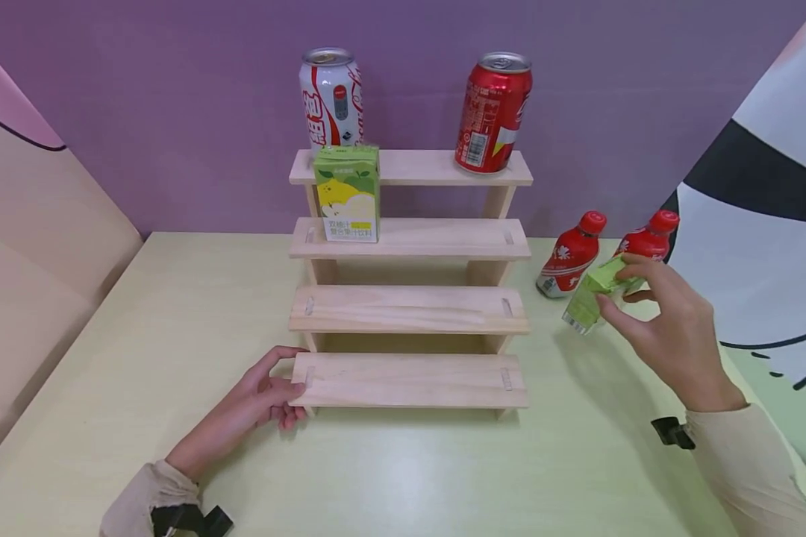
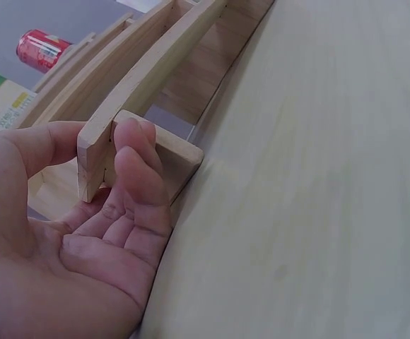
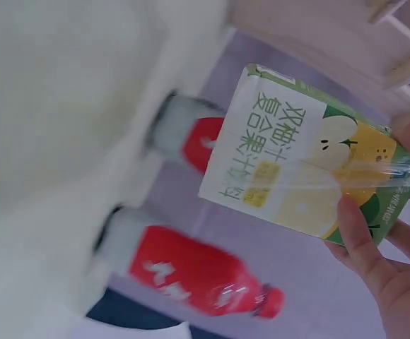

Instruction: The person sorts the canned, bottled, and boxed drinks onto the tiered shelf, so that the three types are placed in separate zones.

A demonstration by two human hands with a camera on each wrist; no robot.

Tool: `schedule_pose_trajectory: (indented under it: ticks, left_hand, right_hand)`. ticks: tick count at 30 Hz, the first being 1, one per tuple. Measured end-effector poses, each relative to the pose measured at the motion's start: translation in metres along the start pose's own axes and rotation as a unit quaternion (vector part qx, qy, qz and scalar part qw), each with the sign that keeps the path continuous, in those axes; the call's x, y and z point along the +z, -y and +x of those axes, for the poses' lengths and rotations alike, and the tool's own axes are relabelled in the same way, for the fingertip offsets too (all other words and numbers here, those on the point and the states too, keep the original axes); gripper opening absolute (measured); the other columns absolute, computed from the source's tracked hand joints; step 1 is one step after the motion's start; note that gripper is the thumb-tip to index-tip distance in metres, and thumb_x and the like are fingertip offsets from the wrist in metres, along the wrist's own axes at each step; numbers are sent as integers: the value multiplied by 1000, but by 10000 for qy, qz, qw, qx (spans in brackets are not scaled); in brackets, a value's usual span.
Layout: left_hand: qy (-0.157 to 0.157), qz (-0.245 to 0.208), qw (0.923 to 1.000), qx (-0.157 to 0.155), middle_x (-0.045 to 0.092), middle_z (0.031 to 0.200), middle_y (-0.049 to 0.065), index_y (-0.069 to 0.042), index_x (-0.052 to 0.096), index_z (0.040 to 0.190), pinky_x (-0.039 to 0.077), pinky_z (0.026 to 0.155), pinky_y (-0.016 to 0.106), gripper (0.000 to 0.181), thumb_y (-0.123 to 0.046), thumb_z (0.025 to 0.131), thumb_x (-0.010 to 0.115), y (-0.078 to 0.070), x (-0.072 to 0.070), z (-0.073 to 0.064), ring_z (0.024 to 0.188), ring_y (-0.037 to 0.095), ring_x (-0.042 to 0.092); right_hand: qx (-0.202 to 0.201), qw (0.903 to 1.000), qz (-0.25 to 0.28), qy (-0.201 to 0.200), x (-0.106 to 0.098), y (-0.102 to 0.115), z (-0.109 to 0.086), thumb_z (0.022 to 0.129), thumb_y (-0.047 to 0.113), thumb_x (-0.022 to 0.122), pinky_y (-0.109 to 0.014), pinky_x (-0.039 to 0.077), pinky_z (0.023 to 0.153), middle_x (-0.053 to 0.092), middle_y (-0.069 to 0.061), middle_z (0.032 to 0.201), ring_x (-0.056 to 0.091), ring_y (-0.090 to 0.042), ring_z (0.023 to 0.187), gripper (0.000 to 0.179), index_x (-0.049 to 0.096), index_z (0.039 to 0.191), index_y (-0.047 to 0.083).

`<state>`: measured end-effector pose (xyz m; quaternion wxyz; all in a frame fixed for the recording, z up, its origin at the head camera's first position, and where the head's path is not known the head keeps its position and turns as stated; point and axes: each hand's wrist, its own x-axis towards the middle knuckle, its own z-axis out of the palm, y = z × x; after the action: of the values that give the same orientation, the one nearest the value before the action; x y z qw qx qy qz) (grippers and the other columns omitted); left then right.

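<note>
purple wall [image 1: 208,112] behind; pale tabletop [image 1: 403,477] below

Your held carton [image 3: 300,169] is green, yellow and white with printed fruit, like the standing carton [image 1: 345,194]. You face a red can [image 1: 490,112], a white can [image 1: 332,97] with red lettering, and red bottles [image 1: 567,257] with white motifs. Your rack [image 1: 416,380] is pale grained wood, your bench [image 1: 410,477] pale yellow-green, your sleeves [image 1: 745,462] beige.
</note>
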<state>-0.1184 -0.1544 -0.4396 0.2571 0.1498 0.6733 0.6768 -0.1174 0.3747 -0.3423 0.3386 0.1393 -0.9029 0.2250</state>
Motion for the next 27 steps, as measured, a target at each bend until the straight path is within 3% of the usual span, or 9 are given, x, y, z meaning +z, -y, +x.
schedule_pose_trajectory:
  ticks: [8,13,21,27]
  left_hand:
    - [23,44,10000,-4,65,83,19,-12,33,141,53,62,29,45,-19,102,56,-3,2,-3,68,19,59]
    - [-24,90,10000,-10,66,83,19,-13,33,141,53,62,30,45,-19,102,56,-4,1,-5,67,19,59]
    - [-71,100,9999,-15,66,84,21,-13,32,141,53,62,30,47,-19,102,57,-2,0,-6,67,19,59]
    - [-110,123,9998,-67,66,85,21,-14,30,141,53,63,31,48,-21,102,57,-3,2,-2,67,20,59]
  right_hand:
    - [-101,9972,342,-660,-12,29,24,69,-13,82,-2,40,81,66,-18,122,53,9,94,50,64,115,-7]
    - [-271,9931,539,-1003,-18,49,39,72,-10,80,-5,43,83,68,-17,120,55,8,94,43,65,112,-10]
    - [-502,9878,642,-1324,-18,77,60,79,8,79,-8,45,86,69,-13,122,58,10,96,38,66,109,-10]
    - [-634,9850,833,-1374,-14,90,71,79,7,79,-10,47,86,69,-12,121,60,5,101,37,66,110,-11]
